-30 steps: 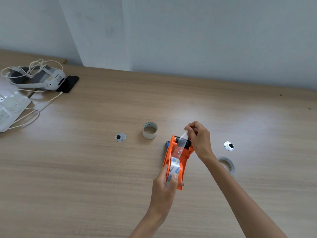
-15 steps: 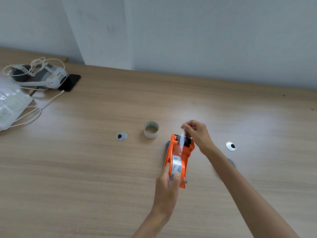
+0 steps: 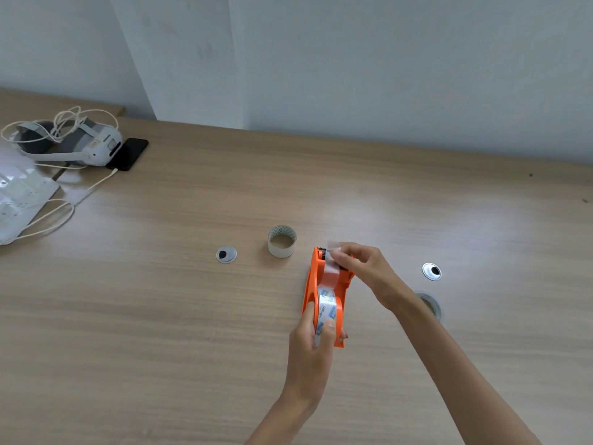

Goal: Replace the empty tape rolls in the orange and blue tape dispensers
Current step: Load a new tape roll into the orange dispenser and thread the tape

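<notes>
An orange tape dispenser (image 3: 316,277) stands on the wooden table (image 3: 160,316) with a clear tape roll (image 3: 325,303) with blue print seated in it. My left hand (image 3: 313,345) grips the dispenser's rear end, thumb on the roll. My right hand (image 3: 359,264) pinches the free end of the tape (image 3: 333,247) and holds it over the toothed cutter at the front. An empty cardboard core (image 3: 281,241) stands upright just left of the dispenser. Another tape ring (image 3: 431,305) lies flat to the right, partly hidden by my right forearm. The blue dispenser is hidden behind the orange one.
Two round metal grommets sit in the table, the left grommet (image 3: 226,254) and the right grommet (image 3: 431,271). At the far left lie a grey headset (image 3: 93,146) with white cables, a black phone (image 3: 130,154) and white plastic packaging (image 3: 19,194). A wall runs along the table's back edge.
My right hand has lowered the tape end from above the dispenser down onto the cutter at the front. My left hand keeps its grip on the rear.
</notes>
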The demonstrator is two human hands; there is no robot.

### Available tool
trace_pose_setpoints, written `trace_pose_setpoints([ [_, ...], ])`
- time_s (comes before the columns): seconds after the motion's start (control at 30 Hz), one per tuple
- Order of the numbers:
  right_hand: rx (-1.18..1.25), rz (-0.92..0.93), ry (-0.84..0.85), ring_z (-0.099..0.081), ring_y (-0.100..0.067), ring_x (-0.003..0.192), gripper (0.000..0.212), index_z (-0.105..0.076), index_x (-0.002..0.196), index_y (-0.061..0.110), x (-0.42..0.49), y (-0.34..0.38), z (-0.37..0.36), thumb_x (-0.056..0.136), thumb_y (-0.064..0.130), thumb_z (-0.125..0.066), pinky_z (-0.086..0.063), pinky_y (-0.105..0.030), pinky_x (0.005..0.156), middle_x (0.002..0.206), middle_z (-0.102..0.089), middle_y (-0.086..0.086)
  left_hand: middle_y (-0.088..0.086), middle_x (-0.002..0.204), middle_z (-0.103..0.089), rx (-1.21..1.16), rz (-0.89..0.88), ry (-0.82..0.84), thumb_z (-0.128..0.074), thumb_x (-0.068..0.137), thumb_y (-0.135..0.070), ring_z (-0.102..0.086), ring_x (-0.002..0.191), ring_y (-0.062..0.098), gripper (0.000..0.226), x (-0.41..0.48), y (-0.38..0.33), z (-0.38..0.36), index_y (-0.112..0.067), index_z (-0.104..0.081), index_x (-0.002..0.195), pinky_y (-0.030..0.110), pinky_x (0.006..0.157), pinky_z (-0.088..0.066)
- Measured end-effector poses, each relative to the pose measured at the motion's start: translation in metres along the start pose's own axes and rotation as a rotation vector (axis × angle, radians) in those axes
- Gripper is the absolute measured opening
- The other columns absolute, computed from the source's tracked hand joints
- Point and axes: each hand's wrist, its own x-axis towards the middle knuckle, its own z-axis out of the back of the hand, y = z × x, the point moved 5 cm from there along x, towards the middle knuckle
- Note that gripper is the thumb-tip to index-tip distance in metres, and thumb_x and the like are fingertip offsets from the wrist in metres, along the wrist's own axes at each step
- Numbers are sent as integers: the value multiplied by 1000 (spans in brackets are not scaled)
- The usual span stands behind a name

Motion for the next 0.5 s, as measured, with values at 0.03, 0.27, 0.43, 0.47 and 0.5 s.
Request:
trace_pose_setpoints([
  [0.03, -14, 28, -43, -60, -10, 94, 22, -68, 82, 9, 0, 0, 0, 85, 30, -63, -49, -14, 74, 110, -64, -2, 2, 97, -66, 0, -4, 0, -44, 82, -34, -65, 79, -2, 53, 0, 0, 0, -6, -52, 126, 12, 67, -52],
  [0.27, -353, 257, -353, -57, -10, 99, 8, -66, 86, 14, -7, 6, 6, 85, 22, -66, -42, -15, 83, 96, -65, 5, 2, 94, -63, 60, -17, -38, -45, 97, -12, -63, 78, -8, 31, -2, 4, 2, -2, -51, 125, 8, 63, -49],
  [0.43, -418, 344, -442, -56, -12, 94, 7, -65, 84, 11, -12, 13, 3, 82, 16, -69, -42, -23, 84, 91, -64, 2, 8, 101, -63, 78, -34, -37, -46, 97, -13, -63, 76, -6, 30, -2, 5, -1, -8, -50, 126, 9, 62, -50],
  [0.47, -413, 349, -455, -55, -12, 93, 7, -65, 85, 9, -13, 13, 2, 82, 15, -69, -43, -23, 84, 92, -65, 0, 9, 103, -63, 74, -34, -37, -46, 96, -13, -64, 78, -5, 31, -2, 6, -3, -10, -50, 127, 10, 63, -50],
  [0.5, -404, 352, -463, -55, -12, 92, 7, -65, 85, 8, -13, 13, 2, 82, 14, -68, -43, -24, 83, 91, -65, 0, 8, 107, -63, 69, -33, -38, -46, 97, -14, -64, 83, -4, 32, -2, 6, -4, -11, -49, 129, 10, 65, -52],
])
